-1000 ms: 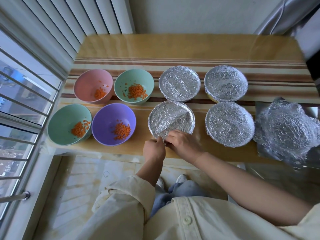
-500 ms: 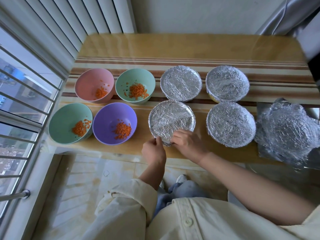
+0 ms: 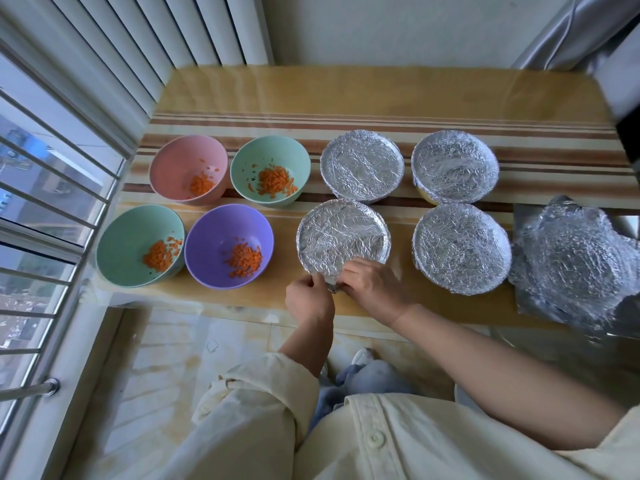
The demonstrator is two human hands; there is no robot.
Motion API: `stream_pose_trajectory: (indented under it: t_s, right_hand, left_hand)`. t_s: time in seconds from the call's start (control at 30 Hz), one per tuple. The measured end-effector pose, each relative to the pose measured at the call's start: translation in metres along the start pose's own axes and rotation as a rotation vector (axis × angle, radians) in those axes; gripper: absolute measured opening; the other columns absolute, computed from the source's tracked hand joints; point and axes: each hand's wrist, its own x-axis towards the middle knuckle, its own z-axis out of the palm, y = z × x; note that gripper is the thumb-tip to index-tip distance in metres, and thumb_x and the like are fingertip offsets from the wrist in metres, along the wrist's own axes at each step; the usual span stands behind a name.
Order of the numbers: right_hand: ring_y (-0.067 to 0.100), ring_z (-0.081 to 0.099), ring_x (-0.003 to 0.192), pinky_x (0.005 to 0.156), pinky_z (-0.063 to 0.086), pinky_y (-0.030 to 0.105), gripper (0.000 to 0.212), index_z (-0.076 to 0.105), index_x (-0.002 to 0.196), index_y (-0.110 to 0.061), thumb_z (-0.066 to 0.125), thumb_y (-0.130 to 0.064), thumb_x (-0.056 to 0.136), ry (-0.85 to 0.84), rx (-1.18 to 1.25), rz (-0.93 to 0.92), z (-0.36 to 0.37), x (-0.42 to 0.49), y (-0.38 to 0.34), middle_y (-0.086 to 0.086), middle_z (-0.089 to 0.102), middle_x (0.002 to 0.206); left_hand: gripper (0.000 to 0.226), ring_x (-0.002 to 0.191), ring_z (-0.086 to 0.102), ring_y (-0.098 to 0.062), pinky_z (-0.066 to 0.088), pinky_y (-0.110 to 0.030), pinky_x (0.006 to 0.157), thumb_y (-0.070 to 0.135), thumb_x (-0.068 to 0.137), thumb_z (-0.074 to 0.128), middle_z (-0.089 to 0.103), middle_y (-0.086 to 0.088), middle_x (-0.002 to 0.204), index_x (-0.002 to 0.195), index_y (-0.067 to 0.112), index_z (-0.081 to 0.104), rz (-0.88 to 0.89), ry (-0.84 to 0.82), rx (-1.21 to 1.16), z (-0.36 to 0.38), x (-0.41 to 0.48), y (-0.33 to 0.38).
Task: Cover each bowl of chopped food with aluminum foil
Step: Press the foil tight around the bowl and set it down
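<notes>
Several bowls stand in two rows on the table [image 3: 346,95]. A pink bowl [image 3: 180,161], two green bowls [image 3: 249,150] [image 3: 121,244] and a purple bowl [image 3: 211,237] are uncovered, each holding chopped orange food. Foil covers the others: two at the back [image 3: 362,166] [image 3: 454,166], one at the front right [image 3: 462,247], and the front middle bowl [image 3: 341,233]. My left hand [image 3: 308,299] and my right hand [image 3: 372,285] pinch the foil at the near rim of the front middle bowl.
A crumpled pile of foil sheets [image 3: 575,265] lies at the table's right end. A barred window [image 3: 41,209] runs along the left, close to the open bowls. The table's front edge is just under my hands; tiled floor lies below.
The raised foil fold on the right of the front middle bowl now lies flatter. Both hands stay at the near rim, pressed closer together.
</notes>
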Motion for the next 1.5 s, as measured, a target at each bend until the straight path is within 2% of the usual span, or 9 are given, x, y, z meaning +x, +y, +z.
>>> stream_pose_trajectory:
  t_s: [0.23,0.33,0.73,0.87,1.03,1.2,1.37,1.43,1.5]
  right_hand:
    - [0.021,0.053,0.066,0.057,0.034,0.028,0.022,0.06,0.066,-0.013,0.078,0.001,0.065,0.006,0.032,0.048,0.005,0.001,-0.001,0.001,0.051,0.068]
    - [0.021,0.052,0.065,0.056,0.035,0.028,0.023,0.059,0.065,-0.012,0.079,-0.002,0.069,0.016,0.032,0.036,0.005,0.002,-0.001,0.002,0.051,0.068]
    - [0.026,0.055,0.059,0.046,0.035,0.027,0.02,0.059,0.062,-0.008,0.075,-0.008,0.073,-0.092,0.096,0.126,0.007,0.008,-0.018,0.006,0.052,0.064]
    - [0.018,0.057,0.07,0.058,0.045,0.031,0.036,0.073,0.079,-0.012,0.059,-0.044,0.087,-0.123,0.179,0.184,-0.006,0.009,-0.016,0.002,0.061,0.076]
    - [0.022,0.059,0.096,0.084,0.05,0.038,0.026,0.066,0.114,-0.007,0.056,-0.021,0.093,0.401,0.239,0.553,-0.017,0.004,0.017,0.007,0.064,0.104]
    - [0.023,0.053,0.122,0.098,0.034,0.02,0.036,0.054,0.133,-0.005,0.05,-0.016,0.099,0.207,0.488,0.843,0.009,-0.005,0.019,0.01,0.058,0.132]
    - [0.017,0.059,0.096,0.083,0.046,0.029,0.033,0.062,0.118,-0.002,0.042,-0.022,0.102,0.374,0.797,1.145,0.012,0.0,0.014,0.01,0.065,0.117]
    - [0.026,0.051,0.066,0.063,0.041,0.042,0.034,0.061,0.088,0.002,0.043,-0.023,0.102,0.428,0.787,1.131,0.016,-0.001,0.011,0.021,0.061,0.081]
    - [0.011,0.031,0.053,0.057,0.027,0.032,0.034,0.047,0.069,-0.013,0.042,-0.025,0.101,0.44,0.782,1.117,0.018,-0.001,0.01,0.004,0.037,0.06]
  left_hand:
    - [0.033,0.058,0.043,-0.027,0.037,-0.032,0.059,0.024,0.082,0.055,0.051,-0.009,0.052,0.054,0.008,0.054,-0.021,-0.023,-0.121,0.002,0.008,-0.003]
    - [0.047,0.059,0.053,-0.031,0.047,-0.039,0.062,0.044,0.08,0.058,0.06,-0.02,0.06,0.06,0.002,0.058,-0.036,-0.048,-0.121,0.007,0.003,-0.005]
    - [0.039,0.064,0.052,-0.033,0.048,-0.041,0.063,0.01,0.091,0.049,0.051,-0.014,0.059,0.052,0.008,0.044,-0.016,-0.084,0.052,-0.002,0.017,-0.003]
    - [0.037,0.062,0.058,-0.029,0.051,-0.039,0.065,0.01,0.088,0.052,0.052,-0.003,0.044,0.052,0.007,0.05,0.032,-0.237,0.08,-0.02,0.032,-0.009]
    - [0.029,0.059,0.061,-0.029,0.058,-0.053,0.076,0.036,0.064,0.05,0.057,-0.005,0.05,0.051,0.011,0.058,0.092,-0.292,0.122,-0.037,0.059,-0.02]
    - [0.037,0.067,0.038,-0.021,0.033,-0.034,0.063,0.035,0.09,0.054,0.042,0.0,0.059,0.059,0.016,0.046,0.121,-0.215,-0.004,-0.039,0.038,-0.016]
    - [0.031,0.089,0.058,-0.015,0.048,-0.028,0.083,0.028,0.105,0.04,0.066,0.0,0.092,0.091,0.016,0.065,-0.017,-0.193,-0.412,-0.019,0.022,-0.017]
    - [0.028,0.091,0.057,-0.014,0.046,-0.017,0.073,0.024,0.106,0.039,0.065,0.004,0.089,0.098,0.013,0.063,-0.039,-0.129,-0.481,-0.014,0.017,-0.011]
    - [0.028,0.094,0.056,-0.015,0.04,-0.013,0.07,0.023,0.106,0.038,0.064,0.002,0.092,0.106,0.013,0.064,-0.036,-0.055,-0.487,-0.01,0.012,-0.006]
